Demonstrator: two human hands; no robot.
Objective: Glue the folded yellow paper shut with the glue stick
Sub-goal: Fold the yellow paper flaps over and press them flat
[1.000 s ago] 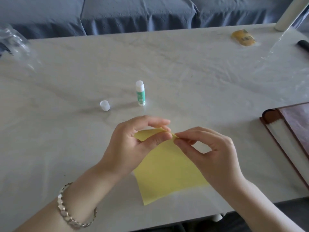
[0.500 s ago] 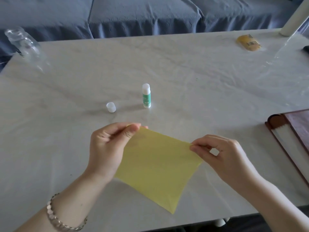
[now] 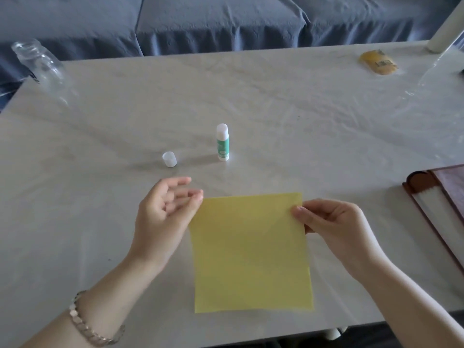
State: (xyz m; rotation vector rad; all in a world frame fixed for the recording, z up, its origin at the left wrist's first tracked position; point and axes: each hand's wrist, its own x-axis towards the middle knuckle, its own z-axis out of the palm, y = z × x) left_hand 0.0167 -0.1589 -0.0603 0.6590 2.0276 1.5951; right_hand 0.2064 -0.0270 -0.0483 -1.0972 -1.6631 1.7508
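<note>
While right hand (image 3: 334, 229) pinches yellow paper (image 3: 251, 252) by its edge, left hand (image 3: 163, 217) hovers spread.

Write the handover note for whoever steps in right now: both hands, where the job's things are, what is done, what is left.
The left hand is open, fingers relaxed at the upper left corner of the yellow paper; contact unclear.
The right hand pinches the paper's upper right edge.
The glue stick stands upright and uncapped on the table; its cap sits to its left.
Done: cap off. No glue shows on the paper.
Left: take the glue stick, glue the fold, press it shut.
</note>
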